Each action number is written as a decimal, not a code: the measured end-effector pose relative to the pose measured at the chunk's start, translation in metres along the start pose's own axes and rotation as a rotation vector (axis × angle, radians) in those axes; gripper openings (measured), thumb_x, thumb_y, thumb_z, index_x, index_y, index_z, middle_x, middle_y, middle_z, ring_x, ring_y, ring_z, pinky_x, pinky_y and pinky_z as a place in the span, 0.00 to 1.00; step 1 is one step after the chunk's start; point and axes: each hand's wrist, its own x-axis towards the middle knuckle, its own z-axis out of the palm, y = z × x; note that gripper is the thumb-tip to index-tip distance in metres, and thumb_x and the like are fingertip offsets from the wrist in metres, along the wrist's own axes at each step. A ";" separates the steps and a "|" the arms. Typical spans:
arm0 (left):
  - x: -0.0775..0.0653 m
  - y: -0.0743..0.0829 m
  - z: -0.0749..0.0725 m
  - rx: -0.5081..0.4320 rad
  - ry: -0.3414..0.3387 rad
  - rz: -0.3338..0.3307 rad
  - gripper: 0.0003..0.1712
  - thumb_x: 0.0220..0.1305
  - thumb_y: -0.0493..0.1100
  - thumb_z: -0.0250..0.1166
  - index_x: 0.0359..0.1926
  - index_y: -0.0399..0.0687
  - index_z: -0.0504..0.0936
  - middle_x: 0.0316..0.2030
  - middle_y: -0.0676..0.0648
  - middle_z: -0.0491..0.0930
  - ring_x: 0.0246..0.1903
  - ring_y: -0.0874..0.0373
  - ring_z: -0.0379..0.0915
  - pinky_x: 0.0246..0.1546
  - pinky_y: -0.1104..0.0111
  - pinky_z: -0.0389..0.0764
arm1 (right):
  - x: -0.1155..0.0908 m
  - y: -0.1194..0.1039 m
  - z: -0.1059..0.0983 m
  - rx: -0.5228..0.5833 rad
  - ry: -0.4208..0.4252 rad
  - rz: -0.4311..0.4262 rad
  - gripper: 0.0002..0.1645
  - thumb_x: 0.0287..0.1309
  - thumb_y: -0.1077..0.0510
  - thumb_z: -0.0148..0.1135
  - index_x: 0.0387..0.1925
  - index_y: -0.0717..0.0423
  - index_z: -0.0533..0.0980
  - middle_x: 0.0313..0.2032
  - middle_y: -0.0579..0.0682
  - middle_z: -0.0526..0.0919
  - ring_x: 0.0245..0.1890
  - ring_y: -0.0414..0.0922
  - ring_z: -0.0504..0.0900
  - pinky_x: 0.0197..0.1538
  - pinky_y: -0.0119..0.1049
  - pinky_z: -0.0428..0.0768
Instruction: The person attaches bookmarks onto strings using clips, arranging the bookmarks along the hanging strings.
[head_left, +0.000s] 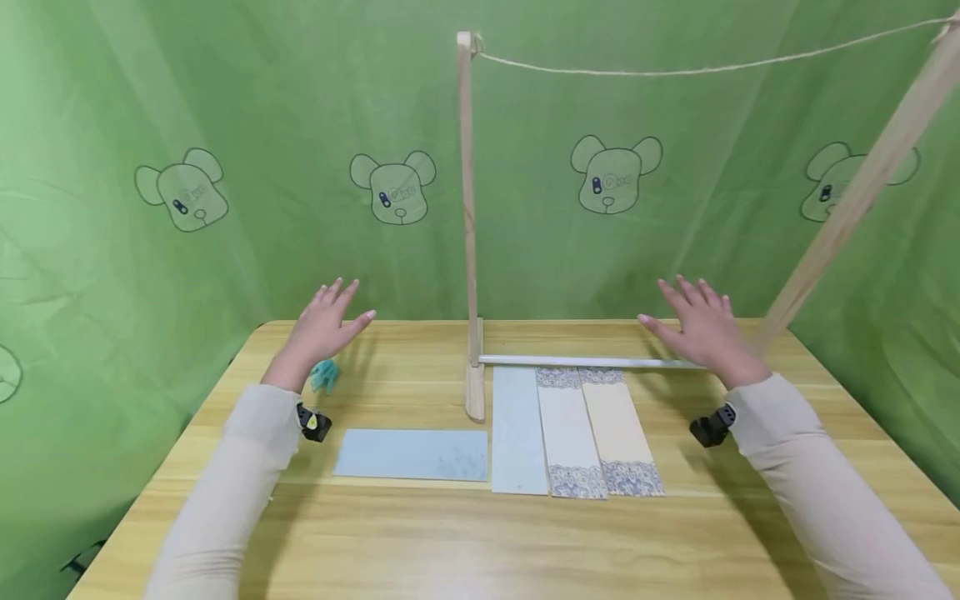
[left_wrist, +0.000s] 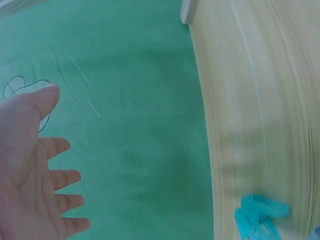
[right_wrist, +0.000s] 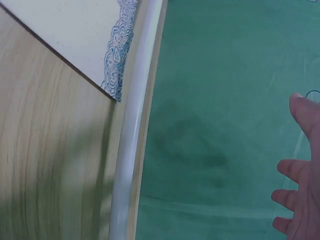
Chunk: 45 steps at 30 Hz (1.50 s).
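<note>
Both hands are held above the table with fingers spread, and neither holds anything. My left hand (head_left: pixel 318 329) is over the table's back left, near a small bunch of teal clips (head_left: pixel 325 376), also low in the left wrist view. My right hand (head_left: pixel 705 333) hovers by the right end of a white rod (head_left: pixel 592 362). In front of the rod lie a pale blue card (head_left: pixel 519 433), a white card (head_left: pixel 572 433) and a cream card (head_left: pixel 619 425), the last two with blue lace-patterned ends. Another light blue card (head_left: pixel 412 455) lies crosswise to their left.
A wooden stand has a left post (head_left: pixel 468 200) and a right post (head_left: pixel 862 183), with a string (head_left: pixel 652 73) sagging between their tops. A green curtain (head_left: pixel 300 100) with bear drawings hangs behind the wooden table (head_left: pixel 420 542).
</note>
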 end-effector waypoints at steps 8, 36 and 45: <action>-0.003 0.010 0.003 -0.084 0.017 0.018 0.44 0.68 0.67 0.44 0.74 0.48 0.43 0.73 0.38 0.38 0.70 0.36 0.32 0.67 0.40 0.40 | -0.006 0.001 -0.004 0.047 0.033 0.000 0.48 0.65 0.32 0.40 0.73 0.58 0.42 0.71 0.68 0.38 0.68 0.71 0.34 0.64 0.70 0.30; 0.002 0.062 0.039 -0.434 0.214 0.042 0.42 0.63 0.62 0.57 0.72 0.54 0.53 0.70 0.42 0.54 0.69 0.44 0.49 0.69 0.51 0.54 | -0.045 0.035 -0.035 0.303 0.313 0.047 0.46 0.62 0.47 0.58 0.71 0.62 0.48 0.70 0.69 0.47 0.68 0.70 0.43 0.66 0.69 0.40; 0.009 0.084 0.043 -0.527 0.344 0.073 0.37 0.63 0.55 0.61 0.68 0.48 0.62 0.67 0.44 0.63 0.66 0.47 0.59 0.66 0.58 0.62 | -0.053 0.039 -0.048 0.385 0.527 0.157 0.39 0.61 0.50 0.60 0.68 0.61 0.58 0.68 0.66 0.57 0.68 0.65 0.52 0.70 0.60 0.45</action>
